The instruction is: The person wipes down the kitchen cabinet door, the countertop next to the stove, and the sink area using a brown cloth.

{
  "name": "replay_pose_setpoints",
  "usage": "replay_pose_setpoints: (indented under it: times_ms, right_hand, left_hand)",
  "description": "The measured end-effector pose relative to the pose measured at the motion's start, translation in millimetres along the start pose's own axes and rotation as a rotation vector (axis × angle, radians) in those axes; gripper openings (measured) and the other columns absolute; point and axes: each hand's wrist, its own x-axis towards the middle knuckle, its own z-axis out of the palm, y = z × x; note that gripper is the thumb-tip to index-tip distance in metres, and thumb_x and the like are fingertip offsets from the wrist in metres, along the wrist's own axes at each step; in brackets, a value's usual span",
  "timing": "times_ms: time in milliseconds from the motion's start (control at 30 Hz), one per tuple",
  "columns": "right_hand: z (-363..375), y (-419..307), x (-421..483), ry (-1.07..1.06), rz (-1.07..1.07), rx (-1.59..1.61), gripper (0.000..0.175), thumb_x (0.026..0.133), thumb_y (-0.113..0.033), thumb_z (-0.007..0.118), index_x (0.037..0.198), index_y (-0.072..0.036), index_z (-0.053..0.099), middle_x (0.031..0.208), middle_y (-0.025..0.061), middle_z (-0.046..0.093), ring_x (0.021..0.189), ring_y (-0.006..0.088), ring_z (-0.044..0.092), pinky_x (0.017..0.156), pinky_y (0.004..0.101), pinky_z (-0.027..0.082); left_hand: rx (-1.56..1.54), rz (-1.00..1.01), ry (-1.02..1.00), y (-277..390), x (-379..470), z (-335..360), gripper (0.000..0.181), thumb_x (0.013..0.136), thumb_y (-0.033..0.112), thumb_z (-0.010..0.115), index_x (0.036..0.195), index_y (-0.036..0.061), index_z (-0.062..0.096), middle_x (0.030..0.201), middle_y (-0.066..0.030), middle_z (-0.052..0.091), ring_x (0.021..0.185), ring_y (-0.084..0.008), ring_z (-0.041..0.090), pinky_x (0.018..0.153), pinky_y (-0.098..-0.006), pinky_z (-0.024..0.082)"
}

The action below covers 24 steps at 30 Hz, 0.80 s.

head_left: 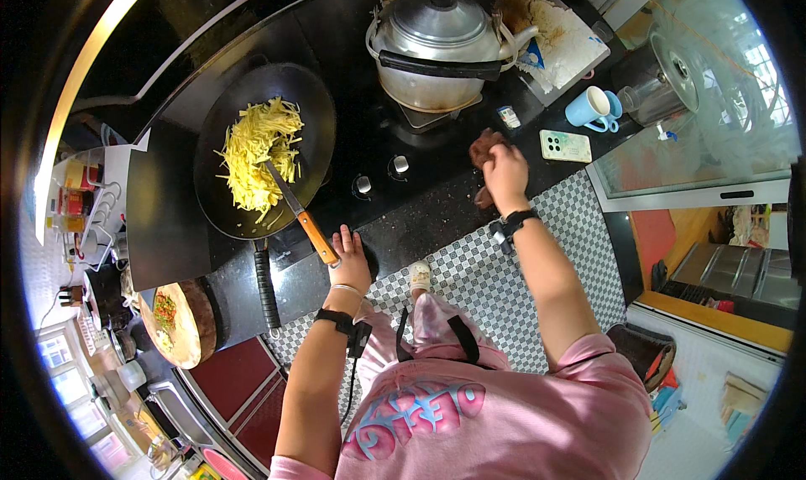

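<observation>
My right hand (505,173) grips a brown cloth (486,145) on the black countertop (409,219), to the right of the stove knobs. Part of the cloth is hidden under the hand. Near the counter's front edge, my left hand (350,263) rests with its fingers spread. Beside it lies the wooden handle of a spatula (317,236); its end meets the side of the hand. The spatula's metal blade reaches into yellow shredded vegetable, probably potato (261,146), in a black wok (217,193). Small crumbs are scattered on the counter between my hands.
An aluminium kettle (437,80) stands on the far burner. Two stove knobs (401,164) face me. A phone (565,146), blue mugs (589,107) and a small packet (509,117) are at the right. The wok's handle (266,285) overhangs near a round chopping board (189,341) with chopped peppers.
</observation>
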Motion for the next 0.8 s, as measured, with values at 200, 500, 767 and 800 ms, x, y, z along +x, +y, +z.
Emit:
replay_pose_setpoints:
  times_ms: [200,500,767,800]
  right_hand:
    - [3.7,-81.6,-45.0,-0.125,-0.021,0.149,0.013,0.072,-0.009,0.065,0.081,-0.004,0.058,0.086,0.0169,0.063,0.084,0.0383,0.06,0.073,0.0501,0.049]
    - [14.8,-128.1,-106.2,-0.468,-0.248,0.336,0.026,0.072,-0.01,0.071,0.097,-0.01,0.062,0.103,0.013,0.066,0.107,0.0338,0.059,0.093,0.0481,0.047]
    - [-0.5,-68.0,-83.9,-0.341,-0.012,0.132,0.034,0.076,-0.012,0.072,0.105,-0.011,0.055,0.098,0.0131,0.065,0.099,0.0371,0.059,0.08,0.048,0.048]
    - [-2.2,-80.5,-83.3,-0.464,0.095,0.35,0.038,0.077,-0.011,0.07,0.11,-0.01,0.052,0.101,0.0156,0.065,0.099,0.0392,0.06,0.083,0.0481,0.049]
  left_hand:
    - [0.001,-0.035,-0.005,6.0,-1.8,0.2,0.067,0.091,0.021,0.052,0.151,-0.0014,0.033,0.162,-0.0242,0.016,0.145,-0.0441,0.029,0.095,-0.0432,0.053]
    - [0.001,-0.018,0.018,-2.0,-5.8,-3.2,0.067,0.09,0.021,0.055,0.151,0.0032,0.035,0.163,-0.0208,0.016,0.146,-0.0396,0.029,0.104,-0.0429,0.047]
    - [-0.418,0.058,-0.123,-2.4,-38.1,-40.8,0.059,0.089,0.028,0.061,0.143,0.0091,0.048,0.156,-0.0224,0.031,0.132,-0.0446,0.046,0.103,-0.0476,0.048]
    - [-0.517,0.12,-0.018,-3.7,-48.8,-22.5,0.054,0.089,0.03,0.061,0.138,0.0108,0.053,0.148,-0.0252,0.043,0.122,-0.045,0.054,0.098,-0.0484,0.05]
